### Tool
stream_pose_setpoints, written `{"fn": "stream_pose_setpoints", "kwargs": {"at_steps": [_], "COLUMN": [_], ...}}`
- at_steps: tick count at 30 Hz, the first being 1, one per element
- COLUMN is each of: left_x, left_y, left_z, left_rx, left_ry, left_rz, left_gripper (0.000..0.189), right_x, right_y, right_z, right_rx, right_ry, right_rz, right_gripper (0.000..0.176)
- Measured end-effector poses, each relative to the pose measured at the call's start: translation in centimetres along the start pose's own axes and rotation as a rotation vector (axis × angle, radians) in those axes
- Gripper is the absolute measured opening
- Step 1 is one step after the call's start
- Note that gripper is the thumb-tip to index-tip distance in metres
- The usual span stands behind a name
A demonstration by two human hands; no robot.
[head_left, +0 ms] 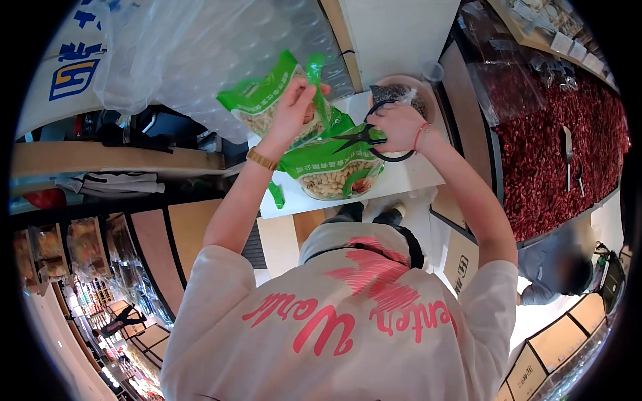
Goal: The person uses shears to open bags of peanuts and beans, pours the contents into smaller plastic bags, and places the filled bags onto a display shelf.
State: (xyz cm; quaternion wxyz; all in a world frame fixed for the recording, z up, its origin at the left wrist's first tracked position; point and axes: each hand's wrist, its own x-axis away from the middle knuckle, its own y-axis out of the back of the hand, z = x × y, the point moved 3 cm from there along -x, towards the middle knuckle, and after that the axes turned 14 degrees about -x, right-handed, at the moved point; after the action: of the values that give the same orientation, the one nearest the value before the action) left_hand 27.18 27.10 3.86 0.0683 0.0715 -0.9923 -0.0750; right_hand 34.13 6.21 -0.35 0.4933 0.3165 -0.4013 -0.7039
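Note:
My left hand (294,107) pinches the cut green top strip (317,87) at the edge of a green and clear bag of pale nuts (261,103). Black-handled scissors (364,137) are in my right hand (399,127), their blades apart and pointing left. Beneath the blades a second green and clear bag of pale nuts (338,180) rests on the white tabletop (421,175). A small green scrap (276,194) lies at the table's left edge.
A round pinkish bowl (433,100) with a dark-filled bag stands behind my right hand. Dark red dried pieces (535,174) fill a bin at the right, with a scoop (568,157) on them. A person (555,267) is at the lower right.

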Motion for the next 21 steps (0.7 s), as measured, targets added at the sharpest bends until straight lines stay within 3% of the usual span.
{"fn": "stream_pose_setpoints", "kwargs": {"at_steps": [3, 5, 6, 8, 9, 11, 12, 14, 16, 17, 18, 20, 21], "left_x": [0.2, 1.0, 1.4, 2.4, 2.6, 2.7, 2.4, 0.9, -1.4, -2.5, -3.5, -5.0, -5.6], "left_y": [0.6, 0.9, 1.0, -0.1, -0.4, -1.9, -2.4, -3.4, -4.5, -5.0, -5.4, -6.4, -6.4], "left_z": [1.3, 1.2, 1.3, 0.5, 0.9, 2.3, 2.2, 2.7, 3.4, 3.9, 4.2, 5.8, 6.8], "left_rx": [0.101, -0.35, -0.347, -1.084, -1.081, -1.153, -1.15, -0.962, -1.105, -1.25, -1.25, -1.352, -1.358], "left_ry": [-0.088, -0.223, -0.222, -0.529, -0.527, -0.52, -0.519, -0.119, -0.08, -0.039, -0.054, -0.011, -0.031], "left_rz": [-0.113, -0.454, -0.451, -0.232, -0.23, 0.01, 0.011, 0.158, 0.233, 0.309, 0.317, 0.577, 0.586], "left_gripper": [0.019, 0.028, 0.028, 0.032, 0.032, 0.028, 0.028, 0.032, 0.032, 0.033, 0.033, 0.033, 0.033], "right_x": [1.1, 1.8, 2.1, 2.8, 3.3, 4.7, 5.4, 6.6, 7.8, 8.0, 7.8, 6.8, 6.1], "right_y": [0.8, 1.4, 1.7, 1.9, 2.0, 2.3, 2.6, 2.4, 1.5, 0.9, -0.2, -1.5, -2.7], "right_z": [-1.1, -1.7, -1.9, -2.6, -2.7, -3.1, -3.0, -2.1, -2.1, -1.3, -0.8, 1.0, 1.5], "right_rx": [0.003, 0.011, 0.011, -0.029, -0.033, -0.067, -0.102, -0.116, -0.359, -0.37, -0.419, -0.565, -0.64], "right_ry": [-0.042, -0.105, -0.108, -0.127, -0.113, -0.124, -0.134, -0.165, -0.37, -0.288, -0.335, -0.248, -0.261], "right_rz": [0.025, 0.057, 0.059, 0.064, 0.02, -0.012, -0.048, -0.141, -0.345, -0.458, -0.426, -0.492, -0.477], "right_gripper": [0.049, 0.049, 0.049, 0.045, 0.041, 0.039, 0.038, 0.036, 0.034, 0.032, 0.033, 0.038, 0.041]}}
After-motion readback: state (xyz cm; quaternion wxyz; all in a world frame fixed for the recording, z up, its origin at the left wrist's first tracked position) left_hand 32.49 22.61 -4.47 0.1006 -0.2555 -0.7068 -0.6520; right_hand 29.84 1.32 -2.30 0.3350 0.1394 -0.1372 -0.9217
